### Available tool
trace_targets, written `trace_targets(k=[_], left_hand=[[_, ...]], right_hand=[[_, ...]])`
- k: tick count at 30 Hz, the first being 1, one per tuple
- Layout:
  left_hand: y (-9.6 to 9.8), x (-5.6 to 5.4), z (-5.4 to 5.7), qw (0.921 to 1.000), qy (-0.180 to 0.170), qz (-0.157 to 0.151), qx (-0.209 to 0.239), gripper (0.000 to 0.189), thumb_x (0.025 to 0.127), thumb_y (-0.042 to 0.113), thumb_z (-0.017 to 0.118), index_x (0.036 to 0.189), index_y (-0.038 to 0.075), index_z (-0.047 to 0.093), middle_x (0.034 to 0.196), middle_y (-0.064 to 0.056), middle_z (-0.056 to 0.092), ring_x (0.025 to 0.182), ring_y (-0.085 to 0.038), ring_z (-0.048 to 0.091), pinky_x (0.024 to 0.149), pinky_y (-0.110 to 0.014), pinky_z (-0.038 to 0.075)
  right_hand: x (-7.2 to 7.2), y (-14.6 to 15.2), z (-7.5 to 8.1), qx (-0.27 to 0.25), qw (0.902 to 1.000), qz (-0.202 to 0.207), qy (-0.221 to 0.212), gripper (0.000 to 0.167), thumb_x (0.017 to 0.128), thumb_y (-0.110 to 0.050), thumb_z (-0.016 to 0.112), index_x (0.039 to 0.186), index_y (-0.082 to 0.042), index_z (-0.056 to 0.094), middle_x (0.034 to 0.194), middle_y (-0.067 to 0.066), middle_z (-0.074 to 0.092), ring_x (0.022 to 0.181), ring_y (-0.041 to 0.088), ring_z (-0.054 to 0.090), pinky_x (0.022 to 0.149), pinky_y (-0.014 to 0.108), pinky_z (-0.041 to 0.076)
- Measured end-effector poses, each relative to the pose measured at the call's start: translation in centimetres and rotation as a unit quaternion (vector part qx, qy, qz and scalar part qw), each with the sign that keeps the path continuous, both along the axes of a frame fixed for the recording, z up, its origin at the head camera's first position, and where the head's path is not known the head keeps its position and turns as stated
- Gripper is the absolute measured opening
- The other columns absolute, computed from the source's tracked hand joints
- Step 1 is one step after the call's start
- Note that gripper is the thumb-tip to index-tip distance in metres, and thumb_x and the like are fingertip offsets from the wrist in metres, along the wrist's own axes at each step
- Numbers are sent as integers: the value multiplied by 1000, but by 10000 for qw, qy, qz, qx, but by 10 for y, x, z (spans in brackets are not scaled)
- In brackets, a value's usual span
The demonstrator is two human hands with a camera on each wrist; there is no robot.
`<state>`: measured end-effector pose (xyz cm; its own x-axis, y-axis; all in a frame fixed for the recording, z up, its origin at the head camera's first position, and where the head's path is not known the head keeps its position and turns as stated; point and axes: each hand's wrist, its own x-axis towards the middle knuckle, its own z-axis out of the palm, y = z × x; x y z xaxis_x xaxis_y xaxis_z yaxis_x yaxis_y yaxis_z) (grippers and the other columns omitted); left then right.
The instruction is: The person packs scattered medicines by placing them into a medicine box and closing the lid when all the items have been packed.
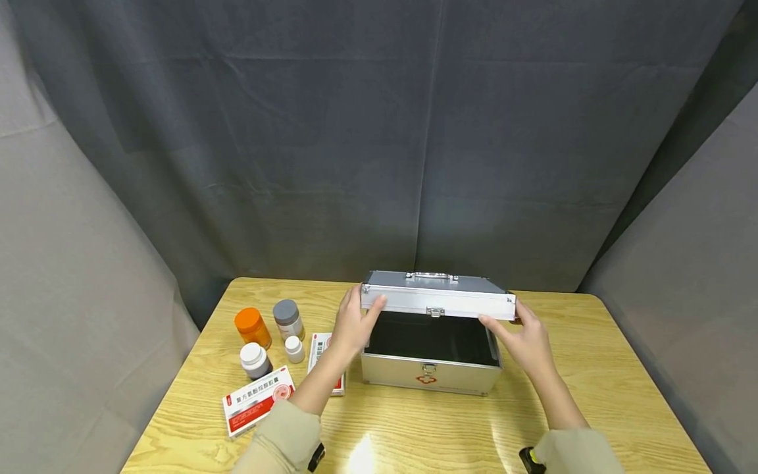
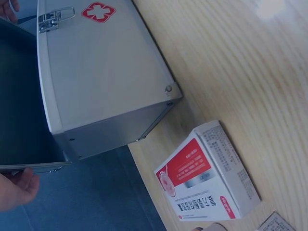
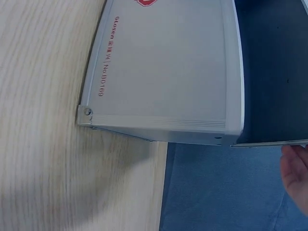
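A silver first-aid box with a red cross emblem stands on the table with its lid raised, its dark inside showing. My left hand holds the lid at its left end, thumb against the front face and fingers at the side. At the opposite end my right hand grips the same lid, thumb near the lower front edge. In the left wrist view the fingertips lie at the lid's edge. The right wrist view shows the right fingers under the lid's rim.
Left of the box stand an orange bottle, a grey-capped bottle, a small white bottle and a white-capped dark bottle. One medicine carton lies in front of them; another carton lies beside the box, partly behind my left arm.
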<state>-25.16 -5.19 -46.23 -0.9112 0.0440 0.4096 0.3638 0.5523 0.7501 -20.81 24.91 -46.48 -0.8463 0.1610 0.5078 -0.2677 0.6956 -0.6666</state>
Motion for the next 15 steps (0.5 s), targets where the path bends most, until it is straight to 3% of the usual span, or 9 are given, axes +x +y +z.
trace_targets(k=[8, 15], left_hand=[[-3, -6, 4, 9992, 51, -379, -107, 68, 90, 48, 48, 141, 8, 27, 141, -14, 35, 128, -29, 36, 104, -43, 30], [-11, -11, 4, 9954, 114, -946, -9, 72, 85, 38, 61, 141, 13, 23, 140, -12, 33, 127, -26, 36, 103, -45, 32]], right_hand=[[-6, 3, 5, -130, 9997, -92, -160, 47, 74, -26, 76, 112, -5, 60, 98, 13, 65, 85, 27, 58, 74, 36, 44], [-7, 3, 6, -177, 9993, -206, -248, 49, 73, -26, 77, 113, -3, 60, 96, 14, 65, 85, 28, 58, 73, 26, 43]])
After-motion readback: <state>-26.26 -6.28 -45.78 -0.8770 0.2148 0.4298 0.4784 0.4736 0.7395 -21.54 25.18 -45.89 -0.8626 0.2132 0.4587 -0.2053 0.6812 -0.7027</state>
